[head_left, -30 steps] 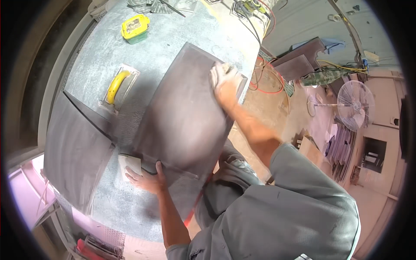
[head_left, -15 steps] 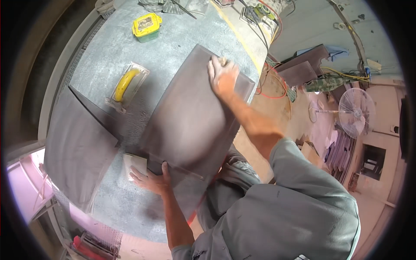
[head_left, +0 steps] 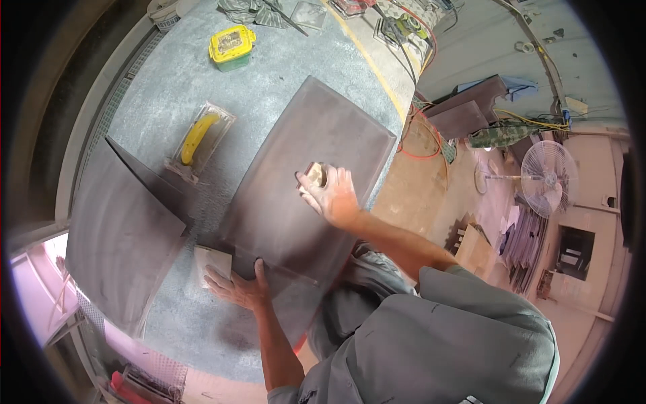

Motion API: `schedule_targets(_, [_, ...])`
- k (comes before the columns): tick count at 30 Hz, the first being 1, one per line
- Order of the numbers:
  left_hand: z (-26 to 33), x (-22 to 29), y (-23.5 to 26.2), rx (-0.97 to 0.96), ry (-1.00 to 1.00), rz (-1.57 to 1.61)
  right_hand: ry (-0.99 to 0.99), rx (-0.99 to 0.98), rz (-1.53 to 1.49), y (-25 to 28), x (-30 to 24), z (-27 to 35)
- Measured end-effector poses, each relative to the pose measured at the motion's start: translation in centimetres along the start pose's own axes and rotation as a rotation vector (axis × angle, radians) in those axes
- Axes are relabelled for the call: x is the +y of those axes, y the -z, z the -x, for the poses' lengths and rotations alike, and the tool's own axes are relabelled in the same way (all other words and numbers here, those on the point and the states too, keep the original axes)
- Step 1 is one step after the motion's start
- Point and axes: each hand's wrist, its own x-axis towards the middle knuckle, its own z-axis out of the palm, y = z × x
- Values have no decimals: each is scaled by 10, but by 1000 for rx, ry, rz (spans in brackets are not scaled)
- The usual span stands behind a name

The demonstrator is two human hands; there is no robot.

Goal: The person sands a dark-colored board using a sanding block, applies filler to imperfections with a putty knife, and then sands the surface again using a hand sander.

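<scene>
A dark brown-grey curved panel (head_left: pixel 336 135) lies on the blue-grey worktable in front of me. My right hand (head_left: pixel 340 202) is over the middle of its surface, fingers wrapped round a small tan sanding block (head_left: pixel 312 179). At the panel's near left end my left hand (head_left: pixel 241 286) lies spread, its thumb apart on the panel. The fingers of that hand rest at a pale flat pad (head_left: pixel 212 264) beside the panel. A second dark panel (head_left: pixel 124 242) with a raised edge lies further left.
A float-like tool with a yellow handle (head_left: pixel 195 140) lies left of the panel. Behind it stands a green tub with a yellow lid (head_left: pixel 231 44). Crumpled plastic (head_left: pixel 252 10) and cables sit at the far edge. A fan (head_left: pixel 550 178) stands to the right, beyond the table.
My right hand has slid with the sanding block from the panel's far end back to its middle, toward me. My left hand stays at the near end.
</scene>
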Motion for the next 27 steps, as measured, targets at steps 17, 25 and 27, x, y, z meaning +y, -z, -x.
schedule_targets(17, [-2,3,-3,-6,-4,-22,326,537,419,18,53,-64])
schedule_targets(25, [-3,4,2,4,10,-42,412,491,317,11,22,-8])
schedule_targets(27, [-3,1,-4,26,-12,-3,314,532,376,28,43,-47])
